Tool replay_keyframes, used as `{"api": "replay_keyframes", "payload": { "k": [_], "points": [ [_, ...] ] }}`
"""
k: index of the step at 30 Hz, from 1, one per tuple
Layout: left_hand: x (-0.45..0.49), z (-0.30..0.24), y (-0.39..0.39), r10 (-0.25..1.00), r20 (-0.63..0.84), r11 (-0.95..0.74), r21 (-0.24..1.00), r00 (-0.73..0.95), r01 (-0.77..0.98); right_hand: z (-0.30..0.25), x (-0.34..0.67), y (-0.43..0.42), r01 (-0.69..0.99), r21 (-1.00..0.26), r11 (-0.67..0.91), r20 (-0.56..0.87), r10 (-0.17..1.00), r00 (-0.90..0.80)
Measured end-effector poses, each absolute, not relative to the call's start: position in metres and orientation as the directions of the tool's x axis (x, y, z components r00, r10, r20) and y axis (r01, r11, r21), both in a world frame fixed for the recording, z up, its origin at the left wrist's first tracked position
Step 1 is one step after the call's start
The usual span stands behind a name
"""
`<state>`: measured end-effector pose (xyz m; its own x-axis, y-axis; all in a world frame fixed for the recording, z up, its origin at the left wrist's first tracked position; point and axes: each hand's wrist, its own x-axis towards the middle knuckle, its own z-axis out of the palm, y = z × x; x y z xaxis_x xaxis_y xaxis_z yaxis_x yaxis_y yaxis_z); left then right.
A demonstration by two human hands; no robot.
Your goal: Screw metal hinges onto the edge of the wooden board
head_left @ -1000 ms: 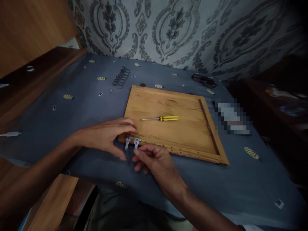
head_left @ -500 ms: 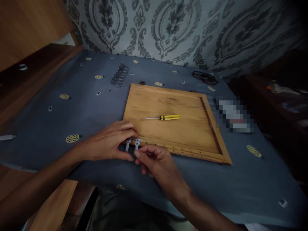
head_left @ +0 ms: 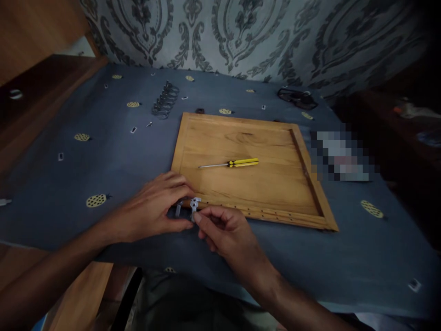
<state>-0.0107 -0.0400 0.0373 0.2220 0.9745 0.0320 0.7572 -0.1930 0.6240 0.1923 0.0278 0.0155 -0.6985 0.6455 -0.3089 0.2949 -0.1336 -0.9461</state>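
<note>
Left hand (head_left: pixel 153 209), thumb and fingers apart, now nearer right hand's (head_left: pixel 223 232) pinch on metal bracket (head_left: pixel 195 202) at wooden panel's (head_left: pixel 217 145) near edge.

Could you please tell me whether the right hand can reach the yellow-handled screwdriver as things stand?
Probably yes: the screwdriver lies uncovered on the wooden panel, beyond the right hand, though its fingers seem to be pinching a metal bracket.

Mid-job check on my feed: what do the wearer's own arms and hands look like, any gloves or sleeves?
The left hand and right hand are ungloved, with no ring or watch visible. The left forearm and right forearm are slim and bare. A pale patch near the right forearm may be a sleeve; I can't tell.
</note>
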Motion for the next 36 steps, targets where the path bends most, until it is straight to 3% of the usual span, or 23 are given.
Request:
{"api": "replay_keyframes", "payload": {
  "k": [3,6,9,12,17,27,36],
  "points": [
    [-0.010,0.039,-0.040,0.976,0.024,-0.185,0.617,0.217,0.765,0.019,0.204,0.026,0.286,-0.955,0.079,-0.148,0.707,-0.692],
    [-0.010,0.040,-0.041,0.977,0.025,-0.182,0.608,0.210,0.773,0.021,0.217,0.031,0.259,-0.875,0.410,0.140,0.724,-0.675],
    [-0.009,0.042,-0.041,0.978,0.027,-0.181,0.611,0.208,0.770,0.015,0.222,0.042,0.238,-0.674,0.699,0.388,0.609,-0.692],
    [-0.010,0.044,-0.041,0.976,0.026,-0.186,0.614,0.216,0.767,0.007,0.219,0.052,0.227,-0.476,0.850,0.490,0.470,-0.734],
    [-0.009,0.044,-0.043,0.973,0.052,-0.211,0.611,0.227,0.763,0.002,0.214,0.055,0.183,-0.331,0.926,0.518,0.340,-0.785],
    [-0.011,0.043,-0.046,0.976,0.055,-0.197,0.628,0.210,0.753,-0.004,0.218,0.057,0.036,-0.347,0.937,0.578,0.244,-0.778],
    [-0.012,0.044,-0.043,0.971,0.063,-0.221,0.606,0.231,0.764,-0.002,0.219,0.059,0.055,-0.286,0.957,0.529,0.206,-0.823]
  ]
}}
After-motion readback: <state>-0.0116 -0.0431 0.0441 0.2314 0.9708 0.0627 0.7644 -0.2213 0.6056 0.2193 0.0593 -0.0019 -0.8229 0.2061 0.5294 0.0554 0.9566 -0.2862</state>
